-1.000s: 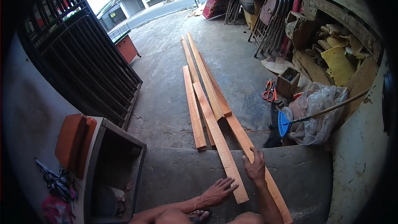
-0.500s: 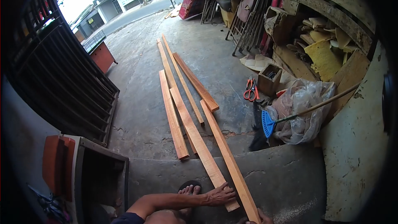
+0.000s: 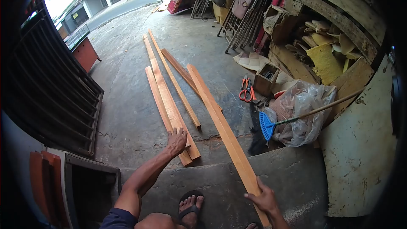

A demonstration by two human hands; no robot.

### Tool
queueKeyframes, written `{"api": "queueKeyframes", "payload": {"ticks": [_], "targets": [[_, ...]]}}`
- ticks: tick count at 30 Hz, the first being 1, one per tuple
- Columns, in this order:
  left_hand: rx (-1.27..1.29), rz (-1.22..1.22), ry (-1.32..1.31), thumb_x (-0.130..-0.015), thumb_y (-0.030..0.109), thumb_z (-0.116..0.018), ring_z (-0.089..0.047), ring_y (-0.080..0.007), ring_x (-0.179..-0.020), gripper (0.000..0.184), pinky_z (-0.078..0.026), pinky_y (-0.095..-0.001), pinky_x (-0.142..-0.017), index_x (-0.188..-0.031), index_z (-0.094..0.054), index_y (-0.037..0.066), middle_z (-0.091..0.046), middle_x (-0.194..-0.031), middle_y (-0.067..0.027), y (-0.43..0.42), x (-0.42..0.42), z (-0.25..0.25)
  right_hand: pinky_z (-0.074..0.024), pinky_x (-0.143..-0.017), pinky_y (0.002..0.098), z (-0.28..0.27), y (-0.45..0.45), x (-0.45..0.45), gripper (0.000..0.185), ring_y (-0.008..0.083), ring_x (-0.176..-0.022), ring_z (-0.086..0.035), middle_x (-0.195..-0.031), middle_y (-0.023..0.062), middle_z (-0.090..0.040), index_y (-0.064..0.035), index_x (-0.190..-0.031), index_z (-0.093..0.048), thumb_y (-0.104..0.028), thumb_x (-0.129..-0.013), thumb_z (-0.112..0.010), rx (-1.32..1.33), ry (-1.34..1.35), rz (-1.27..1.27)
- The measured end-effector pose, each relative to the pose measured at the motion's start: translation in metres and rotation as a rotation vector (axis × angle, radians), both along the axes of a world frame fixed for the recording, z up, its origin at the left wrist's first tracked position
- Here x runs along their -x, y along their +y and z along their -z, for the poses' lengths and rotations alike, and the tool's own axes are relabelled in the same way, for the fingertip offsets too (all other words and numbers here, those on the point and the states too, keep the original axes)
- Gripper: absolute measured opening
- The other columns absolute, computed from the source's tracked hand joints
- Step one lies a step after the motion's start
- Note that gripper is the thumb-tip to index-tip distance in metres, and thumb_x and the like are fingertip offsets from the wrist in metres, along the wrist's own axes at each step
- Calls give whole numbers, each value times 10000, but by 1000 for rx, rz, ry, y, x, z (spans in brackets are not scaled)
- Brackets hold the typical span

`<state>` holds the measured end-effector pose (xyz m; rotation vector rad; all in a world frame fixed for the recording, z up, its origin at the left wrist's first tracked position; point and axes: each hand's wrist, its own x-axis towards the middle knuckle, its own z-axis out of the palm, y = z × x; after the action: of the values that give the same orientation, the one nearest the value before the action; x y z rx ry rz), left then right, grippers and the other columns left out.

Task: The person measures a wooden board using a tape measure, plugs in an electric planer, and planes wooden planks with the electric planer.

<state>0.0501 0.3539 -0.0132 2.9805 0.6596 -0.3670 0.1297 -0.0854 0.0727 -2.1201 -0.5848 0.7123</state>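
My left hand (image 3: 177, 141) reaches forward onto the near part of the left group of wooden planks (image 3: 166, 97), its fingers bent over a plank's end. On the right, my right hand (image 3: 263, 196) grips the near part of a long wooden beam (image 3: 224, 133), thumb on top and fingers at its right side. That beam slants up to the left, its far part over a darker plank (image 3: 176, 68). Between the beam and the left group lies a thin strip (image 3: 177, 85) on the concrete.
Orange-handled pliers (image 3: 246, 90), a small wooden box (image 3: 266, 78), a blue rake (image 3: 267, 126) and a plastic bag (image 3: 303, 112) are at the right. Folded chairs (image 3: 243, 21) stand behind. A metal gate (image 3: 55, 80) and an open cabinet (image 3: 91, 186) are at the left.
The plank under my left hand has moved forward and left against the others. The beam in my right hand has shifted forward, its far end now higher up in view. The camera view has turned right.
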Motion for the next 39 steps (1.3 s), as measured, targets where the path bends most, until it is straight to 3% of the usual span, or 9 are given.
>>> {"api": "queueKeyframes", "payload": {"ticks": [5,10,13,15,18,21,26,31,39], "targets": [[490,-54,-335,-888,193,-710,-533,-409,-1281,528,-450,-455,-1075,-1356,-552,8,-554,-1380,-245,-53,7,-8,-438,-1069,504,32,191,-93,882,389,-1315,-521,-1465,224,-480,-57,-1553,-354,-375,-834,-753,92,-431,-280],[1058,-211,-496,-934,140,-669,-673,-339,-1108,372,-538,-420,-947,-1263,-624,-28,-682,-1197,-226,-161,48,-20,-536,-933,468,-30,173,-56,554,383,-1086,-653,-1184,204,-639,-39,-1372,-552,-236,-873,-694,-84,-459,-293],[1471,-117,-250,-929,170,-683,-700,-319,-1053,354,-559,-407,-902,-1234,-656,-9,-703,-1177,-206,-177,73,-47,-545,-911,474,-39,75,-57,464,382,-1051,-669,-1114,190,-675,-58,-1306,-596,-231,-885,-684,25,-369,-248],[1542,-161,383,-910,385,-765,-482,-316,-1377,740,-390,-490,-1124,-1507,-461,72,-494,-1491,-228,-169,75,-84,-555,-875,491,-32,3,-69,393,394,-1000,-687,-1054,181,-698,-63,-1241,-632,-233,-888,-674,169,-343,-167],[1447,-143,694,-1011,272,-652,-597,-219,-1234,458,-456,-357,-1032,-1396,-576,36,-628,-1356,-159,-157,60,-137,-541,-920,482,-26,-131,-60,421,363,-1065,-679,-1111,190,-703,-104,-1307,-644,-300,-935,-655,350,-447,190],[1441,267,119,-990,230,-675,-567,-246,-1282,489,-445,-391,-1039,-1416,-540,30,-611,-1379,-144,-111,58,-79,-554,-940,421,-55,-261,-23,450,318,-1051,-717,-1154,167,-735,-115,-1311,-665,-321,-914,-717,426,-229,660],[1113,25,-72,-1010,242,-640,-601,-246,-1177,413,-470,-366,-1007,-1317,-607,-33,-649,-1271,-143,-133,-20,-204,-549,-957,441,-47,-512,3,470,342,-1100,-690,-1168,194,-721,-71,-1291,-667,-192,-841,-735,964,-213,1119],[817,155,29,-1001,315,-608,-648,-237,-1000,412,-510,-353,-876,-1246,-623,-16,-673,-1164,-118,-175,-87,-240,-443,-1128,464,-19,-664,0,665,338,-1394,-480,-1544,128,-472,-106,-1518,-432,-131,-887,-641,1267,160,1037],[452,534,276,-929,232,-694,-740,-252,-883,289,-579,-367,-788,-1136,-716,31,-751,-1033,-145,-250,-166,-223,-457,-1051,503,16,-661,14,536,385,-1224,-611,-1289,193,-658,-153,-1355,-598,-239,-833,-684,1226,160,823]]}}
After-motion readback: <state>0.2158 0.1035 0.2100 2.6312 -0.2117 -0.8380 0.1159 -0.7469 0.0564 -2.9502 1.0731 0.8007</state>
